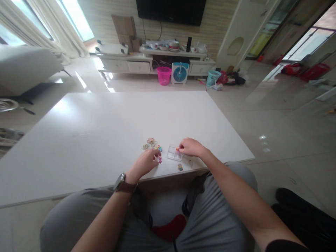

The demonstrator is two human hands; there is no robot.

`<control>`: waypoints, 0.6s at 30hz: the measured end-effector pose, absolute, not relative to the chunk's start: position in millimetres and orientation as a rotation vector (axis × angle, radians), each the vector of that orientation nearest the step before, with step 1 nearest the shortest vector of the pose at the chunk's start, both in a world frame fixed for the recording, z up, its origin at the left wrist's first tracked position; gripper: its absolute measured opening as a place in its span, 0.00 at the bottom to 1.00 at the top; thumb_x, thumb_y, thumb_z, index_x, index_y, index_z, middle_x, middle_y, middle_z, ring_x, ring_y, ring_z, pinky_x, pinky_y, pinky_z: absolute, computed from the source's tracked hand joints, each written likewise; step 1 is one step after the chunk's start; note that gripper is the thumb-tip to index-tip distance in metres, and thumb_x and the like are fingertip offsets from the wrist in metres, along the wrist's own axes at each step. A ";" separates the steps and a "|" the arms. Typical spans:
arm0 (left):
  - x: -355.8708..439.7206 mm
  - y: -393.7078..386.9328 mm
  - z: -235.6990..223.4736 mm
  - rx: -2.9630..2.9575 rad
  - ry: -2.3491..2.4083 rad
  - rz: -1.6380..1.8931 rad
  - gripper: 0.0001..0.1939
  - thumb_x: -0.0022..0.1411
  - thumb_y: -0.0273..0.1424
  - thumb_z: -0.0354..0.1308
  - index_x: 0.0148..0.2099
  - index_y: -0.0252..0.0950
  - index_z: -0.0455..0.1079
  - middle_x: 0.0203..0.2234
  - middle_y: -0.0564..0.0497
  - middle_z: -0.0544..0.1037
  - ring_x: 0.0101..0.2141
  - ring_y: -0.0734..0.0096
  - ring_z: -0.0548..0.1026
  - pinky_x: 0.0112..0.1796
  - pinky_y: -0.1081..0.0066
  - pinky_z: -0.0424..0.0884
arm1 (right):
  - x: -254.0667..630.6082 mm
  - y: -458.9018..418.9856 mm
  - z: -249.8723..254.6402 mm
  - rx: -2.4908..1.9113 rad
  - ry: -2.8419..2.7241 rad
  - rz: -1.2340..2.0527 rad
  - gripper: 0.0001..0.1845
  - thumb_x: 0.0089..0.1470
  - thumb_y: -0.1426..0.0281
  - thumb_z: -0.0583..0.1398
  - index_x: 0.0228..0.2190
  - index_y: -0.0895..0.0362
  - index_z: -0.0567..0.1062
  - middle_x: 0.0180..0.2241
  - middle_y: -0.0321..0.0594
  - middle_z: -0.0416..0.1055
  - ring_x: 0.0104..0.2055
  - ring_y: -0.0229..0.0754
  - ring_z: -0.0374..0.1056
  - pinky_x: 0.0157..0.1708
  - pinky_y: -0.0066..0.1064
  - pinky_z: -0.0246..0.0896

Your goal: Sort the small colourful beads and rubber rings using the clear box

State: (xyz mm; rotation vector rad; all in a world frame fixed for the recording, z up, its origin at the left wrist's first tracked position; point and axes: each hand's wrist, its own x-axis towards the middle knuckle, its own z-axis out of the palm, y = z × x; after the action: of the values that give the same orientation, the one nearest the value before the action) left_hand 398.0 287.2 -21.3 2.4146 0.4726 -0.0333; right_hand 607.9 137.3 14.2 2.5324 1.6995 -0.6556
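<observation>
Across the white table (112, 119), bands (150, 141), a multicolored cluster (159, 148), purple pieces (160, 160) and a figure (180, 167) are left outside the clear box (172, 158). Its divided compartments look mostly unfilled. At its right side, a bright piece (177, 149) seems pinched by the right hand (191, 147); whether the purple pieces are gripped by the left hand (147, 161) cannot be told.

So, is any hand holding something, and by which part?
The right hand seems to pinch a small pink-orange piece at the clear box, by which part cannot be told. The left hand is at purple pieces, its hold unclear.
</observation>
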 end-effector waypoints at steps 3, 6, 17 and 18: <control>398.7 286.7 -26.7 2.409 0.443 -0.026 0.17 0.52 0.20 0.57 0.44 0.35 0.76 0.35 0.47 0.79 0.34 0.67 0.75 0.36 0.70 0.70 | 608.3 135.7 14.3 2.543 1.705 -0.632 0.15 0.57 0.62 0.60 0.34 0.55 0.85 0.34 0.46 0.81 0.33 0.41 0.73 0.27 0.28 0.52; 399.2 284.2 -27.9 2.399 0.402 0.000 0.17 0.54 0.22 0.57 0.46 0.36 0.77 0.39 0.46 0.77 0.33 0.69 0.75 0.38 0.69 0.71 | 607.6 134.1 13.8 2.520 1.718 -0.638 0.15 0.58 0.64 0.59 0.34 0.56 0.85 0.34 0.47 0.81 0.32 0.41 0.73 0.26 0.28 0.51; 400.3 285.4 -27.9 2.443 0.319 -0.025 0.10 0.58 0.24 0.57 0.36 0.37 0.80 0.37 0.47 0.77 0.36 0.66 0.76 0.41 0.68 0.71 | 611.2 130.5 28.0 2.599 1.721 -0.564 0.13 0.56 0.66 0.59 0.33 0.55 0.84 0.34 0.43 0.81 0.34 0.41 0.73 0.29 0.28 0.53; 400.9 286.1 -28.3 2.454 0.326 -0.037 0.09 0.58 0.24 0.57 0.35 0.36 0.79 0.36 0.47 0.77 0.35 0.66 0.75 0.40 0.68 0.70 | 611.0 130.3 28.8 2.614 1.716 -0.537 0.13 0.56 0.66 0.59 0.34 0.54 0.84 0.35 0.43 0.81 0.35 0.41 0.73 0.31 0.28 0.54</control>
State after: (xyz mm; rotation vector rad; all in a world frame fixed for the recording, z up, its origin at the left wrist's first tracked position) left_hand 400.9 286.1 -28.3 2.4544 0.3265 -0.0374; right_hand 611.0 130.3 28.8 2.6143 1.7159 -0.5368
